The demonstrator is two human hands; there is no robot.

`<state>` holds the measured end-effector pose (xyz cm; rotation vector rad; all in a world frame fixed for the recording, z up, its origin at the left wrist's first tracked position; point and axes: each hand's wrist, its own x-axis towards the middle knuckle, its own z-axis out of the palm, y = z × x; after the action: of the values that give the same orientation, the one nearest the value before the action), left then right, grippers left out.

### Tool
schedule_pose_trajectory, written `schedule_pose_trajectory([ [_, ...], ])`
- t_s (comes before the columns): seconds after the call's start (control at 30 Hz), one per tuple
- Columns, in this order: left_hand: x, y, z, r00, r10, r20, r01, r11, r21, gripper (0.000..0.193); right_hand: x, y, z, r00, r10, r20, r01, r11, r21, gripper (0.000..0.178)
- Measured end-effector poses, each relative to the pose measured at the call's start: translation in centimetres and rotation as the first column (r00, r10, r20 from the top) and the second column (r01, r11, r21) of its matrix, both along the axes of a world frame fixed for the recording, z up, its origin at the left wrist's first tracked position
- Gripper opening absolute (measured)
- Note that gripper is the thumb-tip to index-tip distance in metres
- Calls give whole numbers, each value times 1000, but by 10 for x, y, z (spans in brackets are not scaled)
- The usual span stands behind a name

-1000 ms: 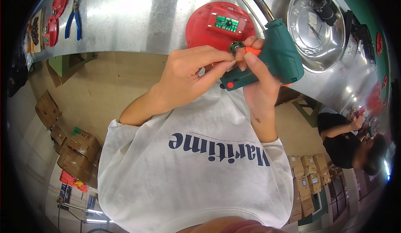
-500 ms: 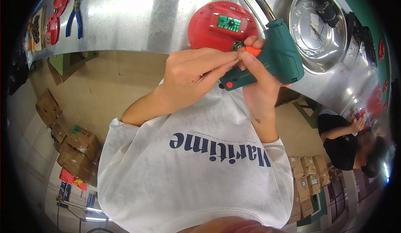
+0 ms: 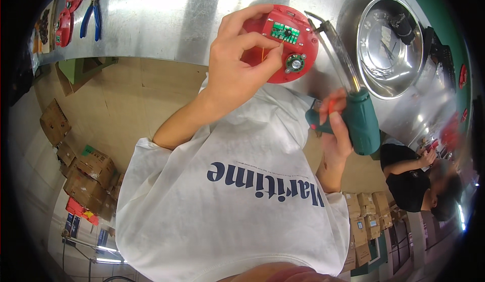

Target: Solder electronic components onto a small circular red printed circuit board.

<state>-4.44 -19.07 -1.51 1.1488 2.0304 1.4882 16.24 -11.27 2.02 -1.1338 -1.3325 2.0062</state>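
Observation:
My left hand point(image 3: 243, 62) is closed, thumb and forefinger pinching a thin orange wire point(image 3: 262, 54) beside a green circuit board point(image 3: 284, 31). Its other fingers reach over the left rim of the round red plastic housing point(image 3: 309, 47) in which the board sits. A small round speaker point(image 3: 295, 64) lies on the housing's near side. My right hand point(image 3: 341, 133) grips a dark green soldering gun point(image 3: 366, 123) by its handle, fingers at the orange trigger. The gun's long metal tube points away from me, its tip close to the housing's far right edge.
A shiny steel bowl point(image 3: 362, 55) with bits of wire and a dark roll stands to the right. Blue-handled pliers point(image 3: 91, 22) and red housings point(image 3: 64, 27) lie at the far left of the metal table point(image 3: 151, 24). A co-worker point(image 3: 406, 176) sits at right.
The soldering gun has moved right and toward me, its tube now beside the housing. My left hand has gone from the gun to the housing. The speaker, formerly at my fingers, now shows on the housing.

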Motion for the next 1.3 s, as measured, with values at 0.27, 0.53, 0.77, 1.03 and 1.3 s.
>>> schedule_pose_trajectory([
  [0.27,1,3,2,998,14,59,-12,999,-37,7,24,0,-5,973,130,191,-150,984,94,26],
  [0.53,1,3,1,999,15,48,-12,999,-50,8,30,1,-9,964,141,226,-179,970,162,17],
  [0.77,1,4,2,998,20,61,-17,999,-52,7,26,-1,-8,957,108,270,-157,973,170,14],
  [1.03,1,5,1,998,25,57,-23,999,-43,7,37,1,-19,906,165,389,-316,875,366,9],
  [1.3,1,4,1,999,24,32,-22,998,-51,6,20,1,-6,963,159,220,-203,960,195,16],
])
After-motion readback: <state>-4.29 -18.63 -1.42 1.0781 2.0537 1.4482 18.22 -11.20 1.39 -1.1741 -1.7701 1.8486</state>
